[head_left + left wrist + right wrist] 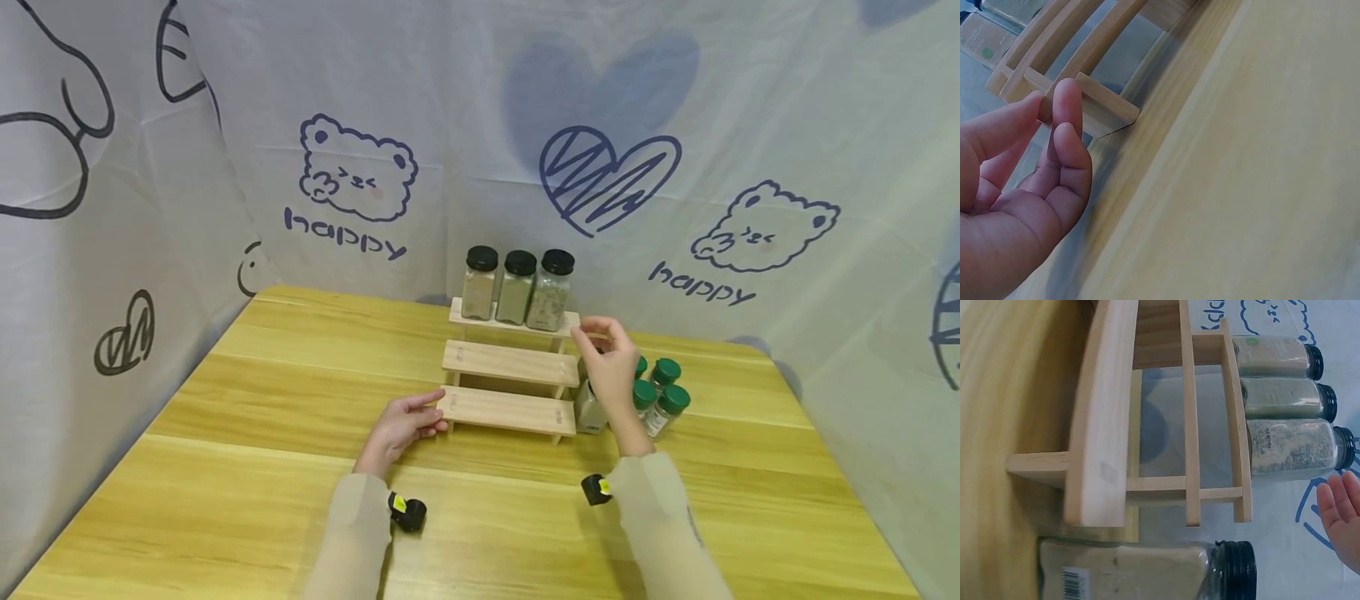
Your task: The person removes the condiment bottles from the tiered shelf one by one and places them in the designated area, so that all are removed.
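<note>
A three-tier wooden rack [510, 410] stands on the table. My left hand [401, 429] pinches the left end of its lowest board [1100, 100] between thumb and fingers. On the top board stand three square glass spice jars [516, 287] with black lids; the rightmost jar [1291, 447] holds pale, speckled flakes. My right hand [611, 371] is raised beside the top board's right end, its fingers [1329, 503] loosely bent and apart from that jar's lid. Another black-lidded spice jar [1129, 569] stands right of the rack, partly hidden by the right hand in the head view.
Several small bottles with green caps [665, 372] stand on the table right of the right hand. The middle and lowest boards bear no jars. A white printed cloth [480, 150] hangs behind the wooden table [247, 433].
</note>
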A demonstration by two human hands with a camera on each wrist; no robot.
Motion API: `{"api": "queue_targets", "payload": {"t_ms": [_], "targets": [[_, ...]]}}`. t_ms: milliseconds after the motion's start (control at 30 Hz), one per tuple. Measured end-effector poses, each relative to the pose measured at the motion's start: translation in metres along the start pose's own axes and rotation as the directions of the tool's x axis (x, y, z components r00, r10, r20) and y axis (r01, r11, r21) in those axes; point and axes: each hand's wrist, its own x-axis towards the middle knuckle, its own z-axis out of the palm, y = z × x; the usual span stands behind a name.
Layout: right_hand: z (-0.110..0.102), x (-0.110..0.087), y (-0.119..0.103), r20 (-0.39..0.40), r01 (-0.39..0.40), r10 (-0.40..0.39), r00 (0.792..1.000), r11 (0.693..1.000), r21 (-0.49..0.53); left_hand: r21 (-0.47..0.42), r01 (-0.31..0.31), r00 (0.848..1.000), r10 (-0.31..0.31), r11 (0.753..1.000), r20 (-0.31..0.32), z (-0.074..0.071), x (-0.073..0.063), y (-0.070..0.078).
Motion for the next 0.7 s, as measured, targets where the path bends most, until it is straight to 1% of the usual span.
{"api": "queue_targets", "payload": {"t_ms": [200, 433, 700], "targets": [[0.007, 0.013, -0.001, 0.011, -0.015, 0.015, 1.000, 1.000, -0.008, -0.003, 0.002, 1.000, -0.002, 1.000, 0.011, 0.000, 0.000, 0.001], [0.013, 0.030, -0.003, 0.078, -0.049, 0.049, 0.996, 0.999, -0.006, -0.003, 0.000, 1.000, 0.000, 1.000, 0.009, -0.001, 0.000, 0.002], [0.015, 0.052, -0.005, 0.129, -0.073, 0.075, 0.989, 0.997, -0.023, 0.000, -0.003, 1.000, 0.003, 1.000, 0.013, -0.001, 0.000, 0.000]]}}
